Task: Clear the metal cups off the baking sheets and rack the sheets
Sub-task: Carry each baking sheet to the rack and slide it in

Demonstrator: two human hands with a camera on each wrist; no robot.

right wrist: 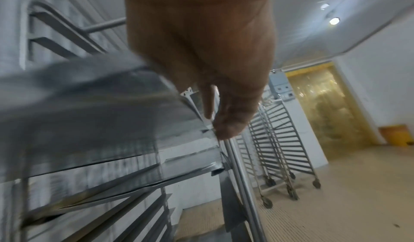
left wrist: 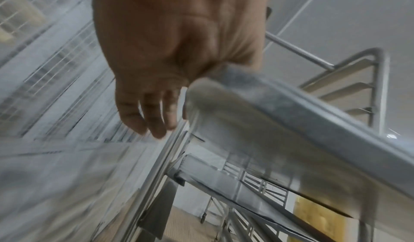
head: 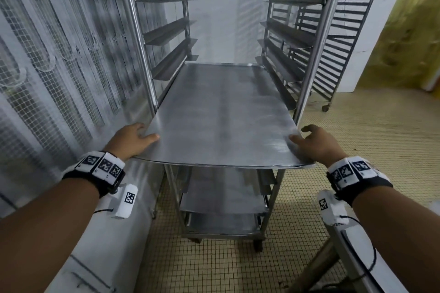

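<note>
I observe the baking sheet (head: 221, 114) partly inside the rack (head: 314, 38), near edge protruding. My left hand (head: 131, 139) and right hand (head: 314, 144) hold its near corners, thumbs on top.

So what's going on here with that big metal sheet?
A person is sliding an empty baking sheet into a tall wheeled steel rack. The left hand grips its near left corner and the right hand grips the near right corner, thumbs on top. The far end already sits between the rack's side rails; the near end sticks out. More sheets lie on lower rails. No cups are visible.
</note>
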